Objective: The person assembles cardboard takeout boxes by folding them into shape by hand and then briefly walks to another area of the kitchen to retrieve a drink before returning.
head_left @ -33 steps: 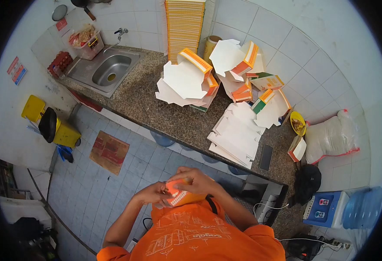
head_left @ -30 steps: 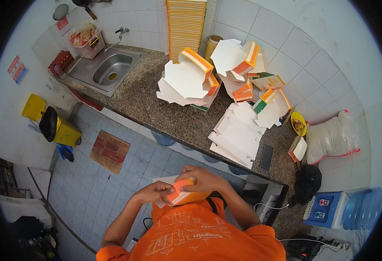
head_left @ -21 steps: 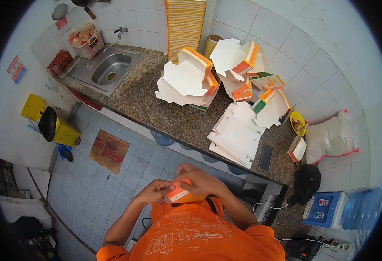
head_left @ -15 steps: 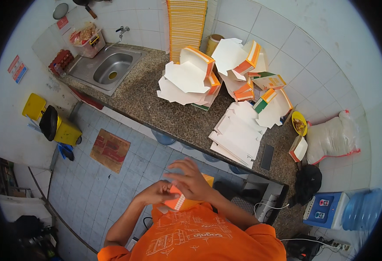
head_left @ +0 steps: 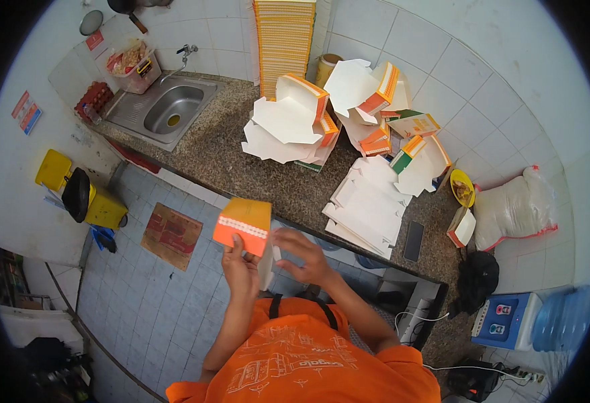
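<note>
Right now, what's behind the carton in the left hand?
Around the orange-and-yellow carton, blue-grey floor tiles show to its left in the picture and the speckled counter above it. Whatever lies directly behind is covered.

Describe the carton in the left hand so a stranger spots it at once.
Start from the long speckled counter and look to its near edge. There the left hand has an orange-and-yellow carton in its grip, a white patterned band across it. Unlike the open cartons on the counter, it is held aloft.
</note>
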A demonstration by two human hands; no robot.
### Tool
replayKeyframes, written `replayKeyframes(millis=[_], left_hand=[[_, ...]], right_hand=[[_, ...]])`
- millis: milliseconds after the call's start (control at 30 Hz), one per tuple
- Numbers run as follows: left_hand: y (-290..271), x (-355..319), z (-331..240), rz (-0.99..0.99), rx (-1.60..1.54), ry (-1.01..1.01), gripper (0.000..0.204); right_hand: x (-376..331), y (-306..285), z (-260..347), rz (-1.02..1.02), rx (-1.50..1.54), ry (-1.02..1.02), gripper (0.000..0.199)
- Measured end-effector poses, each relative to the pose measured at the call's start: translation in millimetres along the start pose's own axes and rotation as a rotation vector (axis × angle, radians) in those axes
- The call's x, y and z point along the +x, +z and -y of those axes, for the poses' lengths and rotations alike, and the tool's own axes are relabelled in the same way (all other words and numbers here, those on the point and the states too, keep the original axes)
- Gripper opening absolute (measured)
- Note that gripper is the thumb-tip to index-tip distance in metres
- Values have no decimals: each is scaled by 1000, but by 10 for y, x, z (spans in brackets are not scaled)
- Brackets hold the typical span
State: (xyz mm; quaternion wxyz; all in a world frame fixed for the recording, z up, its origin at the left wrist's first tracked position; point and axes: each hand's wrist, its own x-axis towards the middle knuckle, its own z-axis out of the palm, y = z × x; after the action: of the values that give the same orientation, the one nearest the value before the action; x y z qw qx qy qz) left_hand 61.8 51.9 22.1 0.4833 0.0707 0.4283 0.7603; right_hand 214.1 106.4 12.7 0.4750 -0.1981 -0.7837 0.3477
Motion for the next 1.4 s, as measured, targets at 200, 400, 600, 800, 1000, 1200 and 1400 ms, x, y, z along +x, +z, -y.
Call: replayKeyframes(millis=[200,400,600,800,1000,1200,1400], left_hand=[[33,-18,-40,-6,-52,-37,32],[32,-110,122,9,-15,215,31],[-43,-89,128,25,6,245,35],[-249,8,162,141,445,459,36],[-378,-51,364,108,441,401,36],[-173,-138,141,336,179,227,51],[-555,264,-1046,827,45,206,75]], right_hand=[[-53,81,-103,116,-189,-220,36],[13,186,-151,33,-293,-262,36],[123,157,-187,153,-342,-305,38],[333,129,-13,53,-100,-108,34],[122,267,-34,17,-201,-156,21],[408,83,125,-124,-216,-71,36],[524,-653,140,127,265,297,44]])
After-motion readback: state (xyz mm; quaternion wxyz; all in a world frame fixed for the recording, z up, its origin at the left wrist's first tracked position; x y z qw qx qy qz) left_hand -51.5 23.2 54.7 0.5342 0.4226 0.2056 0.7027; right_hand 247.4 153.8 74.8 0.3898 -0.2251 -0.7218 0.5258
